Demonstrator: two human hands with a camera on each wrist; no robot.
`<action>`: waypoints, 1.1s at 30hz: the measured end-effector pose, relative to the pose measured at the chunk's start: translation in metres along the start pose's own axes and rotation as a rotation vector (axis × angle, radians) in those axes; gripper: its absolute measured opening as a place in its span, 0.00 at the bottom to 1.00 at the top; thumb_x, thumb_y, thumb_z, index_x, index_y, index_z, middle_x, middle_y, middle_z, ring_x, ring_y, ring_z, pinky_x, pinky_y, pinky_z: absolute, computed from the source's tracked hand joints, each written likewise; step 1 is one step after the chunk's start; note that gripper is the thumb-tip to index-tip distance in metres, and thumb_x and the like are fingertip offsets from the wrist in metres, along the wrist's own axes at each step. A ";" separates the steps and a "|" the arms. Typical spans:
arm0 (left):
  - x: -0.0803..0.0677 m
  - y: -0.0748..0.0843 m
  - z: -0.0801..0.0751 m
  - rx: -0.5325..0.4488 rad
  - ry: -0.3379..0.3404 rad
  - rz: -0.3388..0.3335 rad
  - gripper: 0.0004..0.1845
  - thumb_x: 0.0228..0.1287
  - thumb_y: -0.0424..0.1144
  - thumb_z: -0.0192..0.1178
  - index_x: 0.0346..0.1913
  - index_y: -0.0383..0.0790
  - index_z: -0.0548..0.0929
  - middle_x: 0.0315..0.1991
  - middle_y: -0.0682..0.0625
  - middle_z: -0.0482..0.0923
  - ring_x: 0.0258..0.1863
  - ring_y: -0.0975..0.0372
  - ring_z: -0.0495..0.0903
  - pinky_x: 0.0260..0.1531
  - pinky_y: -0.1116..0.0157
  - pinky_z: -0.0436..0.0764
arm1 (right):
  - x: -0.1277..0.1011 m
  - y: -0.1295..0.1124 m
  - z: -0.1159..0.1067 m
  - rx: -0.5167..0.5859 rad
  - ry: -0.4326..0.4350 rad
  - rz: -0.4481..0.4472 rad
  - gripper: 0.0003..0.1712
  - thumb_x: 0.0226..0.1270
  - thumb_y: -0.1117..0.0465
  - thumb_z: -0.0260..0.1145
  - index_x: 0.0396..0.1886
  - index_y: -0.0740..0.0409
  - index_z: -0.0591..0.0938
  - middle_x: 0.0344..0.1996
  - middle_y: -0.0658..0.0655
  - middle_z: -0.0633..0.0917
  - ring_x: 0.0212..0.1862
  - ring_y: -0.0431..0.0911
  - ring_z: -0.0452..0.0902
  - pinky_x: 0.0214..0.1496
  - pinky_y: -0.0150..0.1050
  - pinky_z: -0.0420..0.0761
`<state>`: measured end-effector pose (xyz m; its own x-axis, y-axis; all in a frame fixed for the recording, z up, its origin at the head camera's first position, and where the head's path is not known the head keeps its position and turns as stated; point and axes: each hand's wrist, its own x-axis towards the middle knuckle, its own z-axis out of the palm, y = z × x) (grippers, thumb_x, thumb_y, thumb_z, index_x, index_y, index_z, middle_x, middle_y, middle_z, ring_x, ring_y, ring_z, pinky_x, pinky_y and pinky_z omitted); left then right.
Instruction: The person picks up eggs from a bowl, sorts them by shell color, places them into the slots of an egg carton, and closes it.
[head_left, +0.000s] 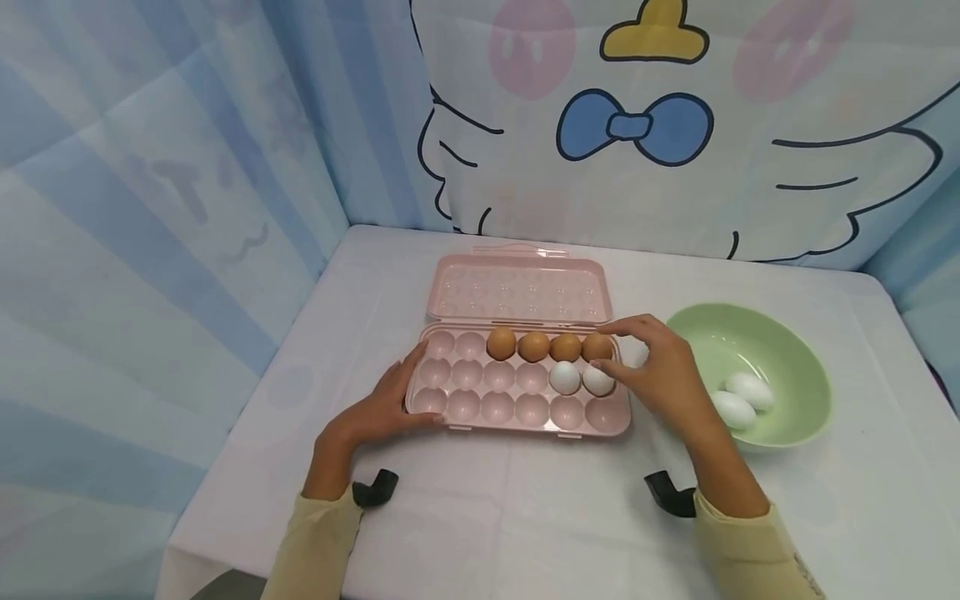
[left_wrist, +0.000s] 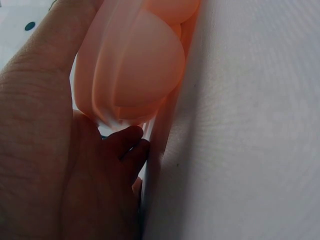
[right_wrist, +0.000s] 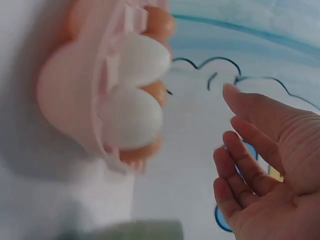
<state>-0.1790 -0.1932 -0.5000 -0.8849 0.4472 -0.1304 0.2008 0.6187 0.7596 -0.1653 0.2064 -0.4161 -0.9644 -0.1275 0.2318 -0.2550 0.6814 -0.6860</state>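
Observation:
A pink plastic egg carton (head_left: pixel 498 409) lies with its lid (head_left: pixel 522 287) folded back. Several brown eggs (head_left: pixel 501 343) fill the right part of its far row. Two white eggs (head_left: pixel 565 377) sit side by side toward the right of the middle row; the front row's cups hold none. My left hand (head_left: pixel 381 410) grips the carton's left end, thumb at the front edge. My right hand (head_left: pixel 660 372) hovers over the carton's right end, thumb and fingers parted around nothing. In the right wrist view its fingers (right_wrist: pixel 254 175) are spread apart from the white eggs (right_wrist: pixel 132 117).
A light green bowl (head_left: pixel 806 383) stands right of the carton, behind my right forearm, with two white eggs (head_left: pixel 748 390) in it. The white-covered table (head_left: pixel 465 517) meets a cartoon-printed curtain (head_left: pixel 630 200) at the back and a blue striped curtain (head_left: pixel 150 250) at the left.

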 end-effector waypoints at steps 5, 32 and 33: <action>0.000 0.001 -0.001 0.002 -0.006 -0.010 0.66 0.58 0.60 0.74 0.85 0.50 0.37 0.84 0.46 0.40 0.81 0.50 0.39 0.77 0.47 0.38 | -0.011 0.008 -0.029 -0.073 0.053 0.051 0.24 0.61 0.62 0.80 0.57 0.58 0.86 0.55 0.61 0.83 0.61 0.60 0.76 0.62 0.63 0.73; 0.001 -0.002 0.000 -0.007 0.000 -0.011 0.65 0.58 0.60 0.73 0.85 0.50 0.38 0.84 0.46 0.40 0.81 0.48 0.37 0.77 0.45 0.38 | -0.058 0.077 -0.087 -0.284 -0.266 0.413 0.39 0.66 0.51 0.75 0.65 0.74 0.74 0.59 0.80 0.76 0.59 0.74 0.71 0.49 0.67 0.78; 0.001 -0.002 0.001 -0.012 0.000 -0.008 0.65 0.58 0.60 0.73 0.85 0.50 0.37 0.84 0.46 0.40 0.81 0.49 0.38 0.77 0.46 0.37 | -0.058 0.078 -0.087 -0.288 -0.278 0.412 0.39 0.66 0.51 0.75 0.65 0.74 0.75 0.58 0.80 0.76 0.59 0.74 0.71 0.49 0.67 0.78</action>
<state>-0.1802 -0.1935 -0.5020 -0.8866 0.4420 -0.1362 0.1886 0.6143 0.7662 -0.1230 0.3295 -0.4235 -0.9723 0.0316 -0.2317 0.1375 0.8788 -0.4570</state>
